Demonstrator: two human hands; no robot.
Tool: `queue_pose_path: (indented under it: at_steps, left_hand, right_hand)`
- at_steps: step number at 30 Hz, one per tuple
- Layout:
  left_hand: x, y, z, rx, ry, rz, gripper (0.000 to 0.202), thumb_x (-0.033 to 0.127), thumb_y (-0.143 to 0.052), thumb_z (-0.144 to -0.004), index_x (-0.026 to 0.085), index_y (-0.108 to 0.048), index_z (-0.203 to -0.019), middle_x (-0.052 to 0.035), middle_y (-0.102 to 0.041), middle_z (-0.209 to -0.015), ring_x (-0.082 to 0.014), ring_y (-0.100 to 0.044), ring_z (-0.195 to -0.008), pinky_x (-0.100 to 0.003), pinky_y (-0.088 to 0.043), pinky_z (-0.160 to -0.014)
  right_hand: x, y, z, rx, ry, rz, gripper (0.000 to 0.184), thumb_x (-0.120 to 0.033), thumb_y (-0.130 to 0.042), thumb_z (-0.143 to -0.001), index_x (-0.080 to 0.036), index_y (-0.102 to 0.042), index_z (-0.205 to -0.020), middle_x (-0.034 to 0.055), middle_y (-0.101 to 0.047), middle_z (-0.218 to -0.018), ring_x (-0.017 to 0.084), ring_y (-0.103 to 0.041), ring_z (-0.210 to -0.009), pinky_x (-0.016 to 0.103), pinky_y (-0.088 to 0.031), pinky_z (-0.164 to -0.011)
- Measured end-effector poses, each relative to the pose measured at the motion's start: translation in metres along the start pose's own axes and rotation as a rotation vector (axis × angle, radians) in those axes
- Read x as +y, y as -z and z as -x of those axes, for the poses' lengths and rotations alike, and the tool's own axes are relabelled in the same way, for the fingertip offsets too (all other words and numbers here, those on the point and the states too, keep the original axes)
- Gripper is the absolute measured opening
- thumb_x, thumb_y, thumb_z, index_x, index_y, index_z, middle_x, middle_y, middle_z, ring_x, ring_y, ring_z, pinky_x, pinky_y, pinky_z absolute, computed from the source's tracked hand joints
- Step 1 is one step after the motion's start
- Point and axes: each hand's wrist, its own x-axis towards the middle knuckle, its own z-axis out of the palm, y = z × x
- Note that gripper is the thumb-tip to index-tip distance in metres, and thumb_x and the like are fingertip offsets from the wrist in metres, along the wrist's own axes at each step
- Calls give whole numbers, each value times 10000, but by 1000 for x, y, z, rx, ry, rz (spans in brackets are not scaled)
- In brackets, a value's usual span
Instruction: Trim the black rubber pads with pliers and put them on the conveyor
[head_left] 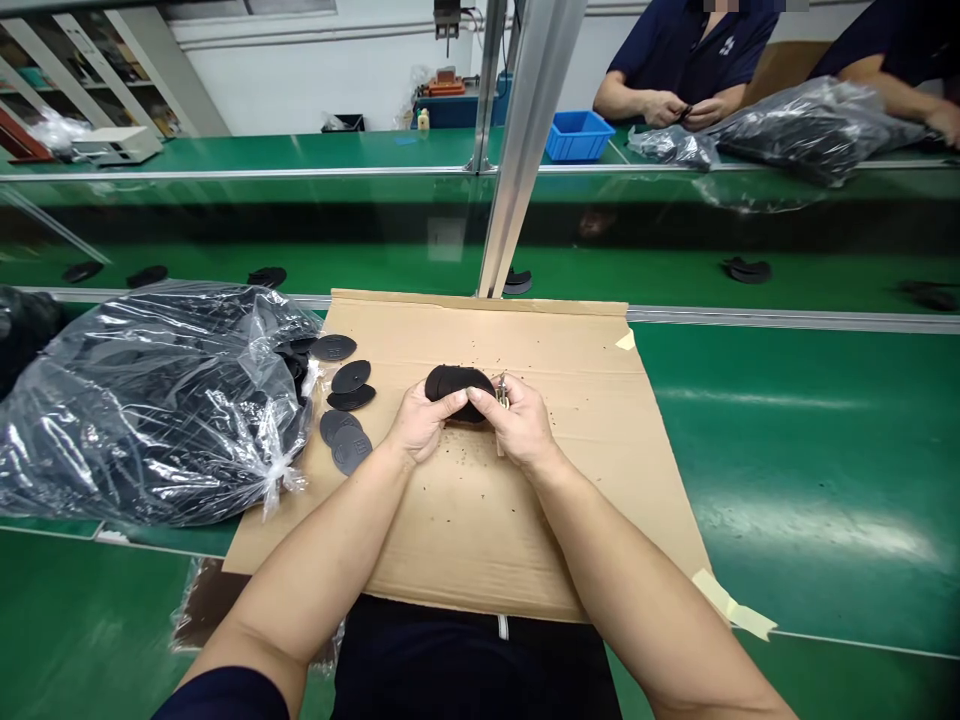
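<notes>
Both my hands meet over a flat cardboard sheet (570, 440) laid on the green bench. My left hand (420, 420) and my right hand (519, 425) pinch the same black round rubber piece (454, 384), thumbs pressed on its near edge. A small metal tool (501, 390) shows by the fingers of my right hand. Several loose black discs (346, 400) lie on the cardboard just left of my left hand. Small dark crumbs speckle the cardboard around my hands.
A large clear plastic bag (150, 410) of black parts lies at the left. An aluminium post (517, 150) rises behind the cardboard. Across the green conveyor (675, 260) another person's hands (682, 108) work beside bagged parts (810, 125) and a blue bin (577, 135).
</notes>
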Motion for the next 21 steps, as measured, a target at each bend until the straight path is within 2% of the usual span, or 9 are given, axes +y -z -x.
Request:
queue_pose_path:
  at_steps: [2,4,6,8,10,13,16,21]
  left_hand:
    - [1,3,-2,20,54,52,332,237,-815,-664,148,-661,-943,-49,-695,-927,-184,-659,-893,-303,-541,-801]
    - [2,6,-5,43,143,108,363,248,-808,-675,163,-634,-982,-29,-676,-889,-139,-650,-783,-228,-532,-652]
    - [5,9,-7,69,224,157,410,232,-800,-680,185,-607,-1038,1,-649,-820,-94,-609,-647,-166,-464,-510]
    - [6,11,-7,73,275,190,423,192,-780,-694,201,-589,-1073,25,-616,-762,-69,-562,-562,-142,-406,-446]
    - [7,10,-6,55,318,204,374,189,-746,-731,195,-590,-1070,25,-602,-752,-65,-550,-550,-147,-412,-451]
    - [5,9,-4,5,359,204,294,277,-719,-777,172,-605,-1027,-7,-619,-795,-92,-586,-618,-182,-462,-505]
    - [2,10,-1,-45,350,196,347,365,-749,-748,163,-609,-993,-22,-628,-802,-118,-606,-662,-193,-467,-504]
    - [-2,12,2,-58,311,160,388,410,-764,-724,168,-598,-979,1,-597,-751,-92,-557,-588,-172,-426,-440]
  right_hand:
    - [-3,-1,2,9,59,32,313,-482,-616,-830,-179,-583,-760,-15,-564,-660,126,-505,-602,253,-429,-590]
    - [-6,-1,4,-25,171,42,245,-421,-576,-878,-182,-625,-898,15,-639,-790,147,-579,-699,274,-475,-672]
    - [-9,-1,6,-71,301,42,212,-354,-550,-904,-194,-630,-1017,40,-670,-921,167,-621,-815,305,-497,-771]
    - [-10,-1,6,-63,401,76,184,-305,-542,-908,-200,-634,-1028,52,-673,-942,180,-630,-854,327,-505,-803]
    - [-10,0,6,-27,470,146,159,-276,-536,-909,-201,-641,-1001,59,-674,-914,188,-628,-845,342,-510,-800]
    - [-8,0,5,-16,572,230,154,-243,-520,-918,-199,-643,-999,62,-678,-883,192,-620,-821,354,-510,-796]
    - [-8,1,4,2,683,289,160,-203,-520,-915,-183,-639,-1020,67,-676,-859,193,-610,-803,355,-504,-789]
    - [-8,1,4,19,722,402,181,-180,-485,-922,-177,-634,-1024,70,-670,-835,197,-599,-785,358,-497,-774]
